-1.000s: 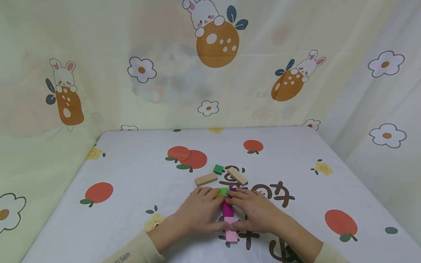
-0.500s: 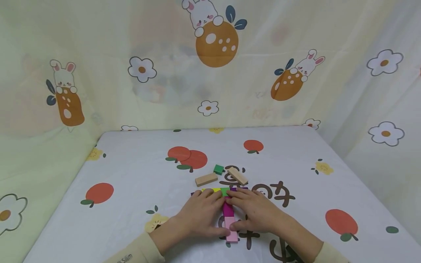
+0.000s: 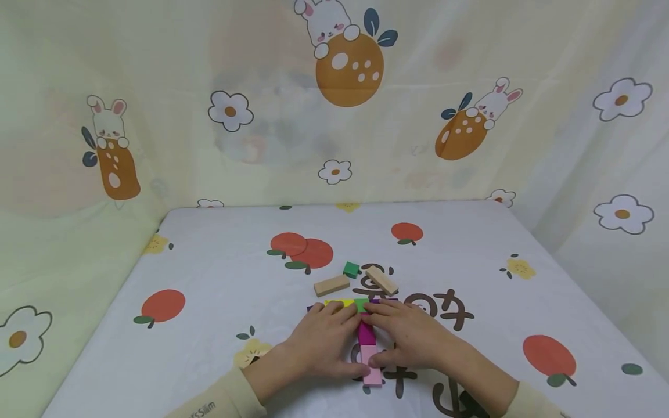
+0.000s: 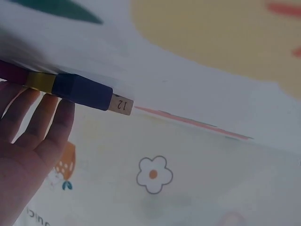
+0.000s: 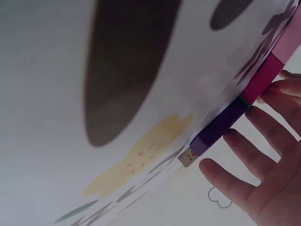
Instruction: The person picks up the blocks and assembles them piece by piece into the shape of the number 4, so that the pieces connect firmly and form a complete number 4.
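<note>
Colored blocks form a T on the table. Its crossbar shows a dark blue block [image 4: 91, 92] at the left end, a yellow block [image 3: 340, 302], a light green block [image 3: 362, 305] and a purple block [image 5: 218, 125] on the right. The stem is a magenta block [image 3: 367, 333] with a pink block [image 3: 372, 378] nearer me. My left hand [image 3: 325, 342] lies left of the stem, fingertips along the crossbar, thumb at the pink block. From the right, my right hand [image 3: 413, 334] reaches the crossbar and stem with extended fingers, thumb at the pink block. Both hands hide parts of the crossbar.
Beyond the crossbar lie a green cube [image 3: 351, 269] and two plain wooden blocks, the left one [image 3: 331, 285] and the right one [image 3: 381, 280]. Wooden ends marked 12 [image 4: 122, 104] and 24 [image 5: 187, 158] show at the crossbar's tips. A printed curtain [image 3: 272, 157] stands behind the table.
My left fingertips have drawn back toward me, showing more of the yellow block and the dark blue end. The left thumb slid slightly nearer me. The head view shifted slightly.
</note>
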